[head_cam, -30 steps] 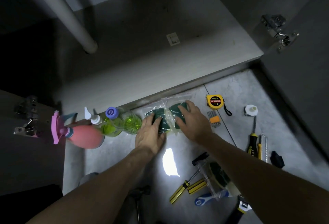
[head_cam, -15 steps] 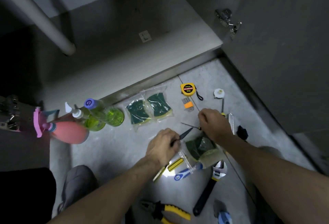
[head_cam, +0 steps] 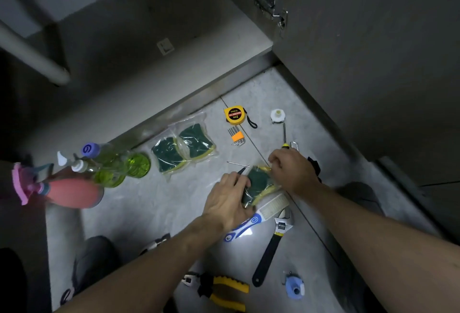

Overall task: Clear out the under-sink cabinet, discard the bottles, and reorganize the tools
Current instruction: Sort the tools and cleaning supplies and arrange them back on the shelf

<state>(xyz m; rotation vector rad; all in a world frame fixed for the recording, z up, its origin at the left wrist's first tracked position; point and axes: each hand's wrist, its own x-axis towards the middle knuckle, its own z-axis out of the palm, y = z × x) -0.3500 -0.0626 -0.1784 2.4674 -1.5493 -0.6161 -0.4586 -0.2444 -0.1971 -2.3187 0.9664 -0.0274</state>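
Gripping bagged sponge [head_cam: 258,185] btwn both hands, left hand [head_cam: 227,200] fingers curled round it, right hand [head_cam: 290,172] pinching its top edge.

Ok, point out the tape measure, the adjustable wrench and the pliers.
tape measure [head_cam: 234,115], head view, yellow case face.
adjustable wrench [head_cam: 267,255], head view, black handle.
pliers [head_cam: 230,284], head view, upper yellow grip.

We see a grey concrete floor [head_cam: 149,203] carrying two bagged green scouring sponges [head_cam: 184,150], a yellow tape measure [head_cam: 234,115] and an orange-held set of hex keys [head_cam: 236,136]. Nearer us lie a black-handled adjustable wrench [head_cam: 271,248], yellow-handled pliers [head_cam: 221,290] and, at the left, a pink spray bottle [head_cam: 72,193] beside two clear green-tinted bottles [head_cam: 117,165].
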